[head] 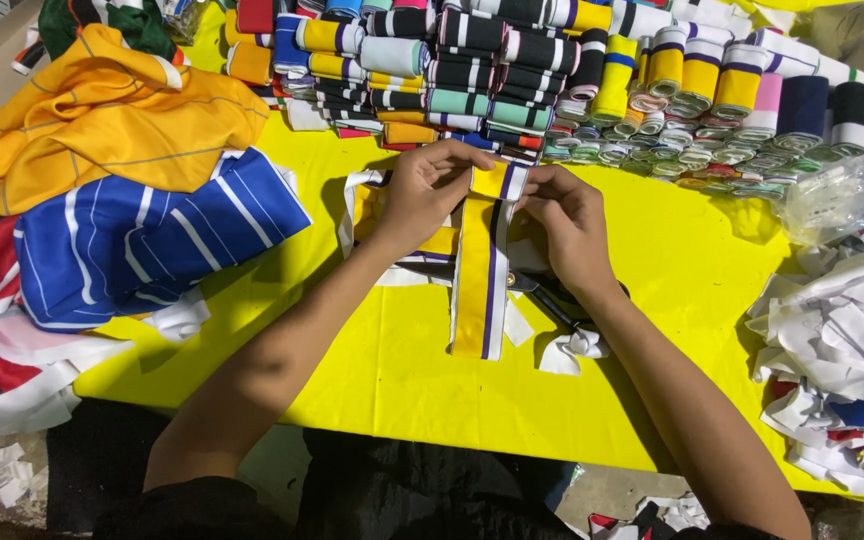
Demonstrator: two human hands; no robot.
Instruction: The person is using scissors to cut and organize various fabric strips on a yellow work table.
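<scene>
Ribbed strip mid-table, rolls behind, garments left, scraps right

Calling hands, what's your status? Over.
Left hand and right hand both pinch yellow striped knit band at its top. Scissors partly hidden beneath right hand.

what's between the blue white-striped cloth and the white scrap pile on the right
In the head view, both hands pinch a yellow, white and purple ribbed strip on the yellow table, between the blue striped cloth and white scrap pile.
</scene>
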